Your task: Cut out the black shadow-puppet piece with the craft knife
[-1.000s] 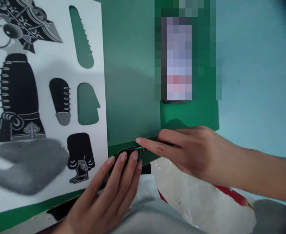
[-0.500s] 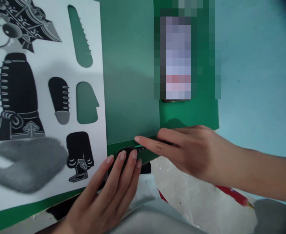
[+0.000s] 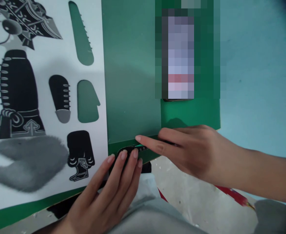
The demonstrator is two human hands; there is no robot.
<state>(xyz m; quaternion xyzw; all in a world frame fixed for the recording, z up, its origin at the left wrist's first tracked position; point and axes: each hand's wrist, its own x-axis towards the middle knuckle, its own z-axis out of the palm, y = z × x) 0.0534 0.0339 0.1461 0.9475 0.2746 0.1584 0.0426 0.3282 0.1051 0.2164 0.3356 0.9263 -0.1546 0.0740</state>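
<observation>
My left hand (image 3: 108, 191) lies with its fingers stretched out, fingertips resting on a small black paper piece (image 3: 120, 150) near the front edge of the green board (image 3: 189, 115). Pale marks run along the right end of that piece. My right hand (image 3: 191, 149) is closed, one finger reaching left beside the piece. Between its fingers shows part of a slim dark tool (image 3: 167, 142); its tip is hidden and I cannot tell its kind. To the left, a white sheet (image 3: 55, 61) carries printed black figure parts and has two cut-out openings.
A blurred-out phone (image 3: 180, 58) lies on the board's right part. A greyish-green sheet (image 3: 133, 97) covers the middle. Beyond is a light blue surface (image 3: 257, 81). Below the right forearm there is a red pen-like object (image 3: 233, 196).
Both hands keep nearly the same pose on the black piece. The whole view has shifted very slightly.
</observation>
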